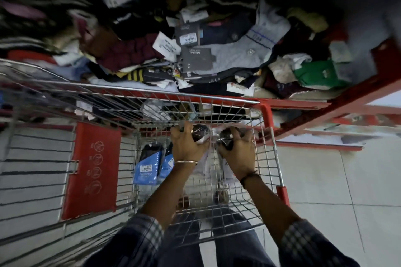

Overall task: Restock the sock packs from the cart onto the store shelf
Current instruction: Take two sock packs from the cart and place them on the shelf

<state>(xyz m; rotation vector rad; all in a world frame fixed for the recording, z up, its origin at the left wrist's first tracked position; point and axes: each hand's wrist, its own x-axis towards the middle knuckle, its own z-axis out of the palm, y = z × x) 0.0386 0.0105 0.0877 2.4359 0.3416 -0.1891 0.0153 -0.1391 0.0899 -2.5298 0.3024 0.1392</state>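
Both my hands reach down into a wire shopping cart (219,97). My left hand (187,144) grips a dark sock pack in clear plastic (200,133) near the cart's far end. Beside it, my right hand (237,150) closes on another dark sock pack in clear wrap (225,136). Two sock packs with blue card labels (148,166) lie on the cart floor to the left of my left wrist. Beyond the cart, a red-framed store shelf (303,104) holds a messy heap of socks and tagged packs (208,50).
A red fold-down flap (92,169) sits at the cart's left side. The cart's red corner guard (268,115) nearly touches the shelf edge. A lower shelf level (314,143) juts out at right. Pale tiled floor (347,191) lies to the right of the cart.
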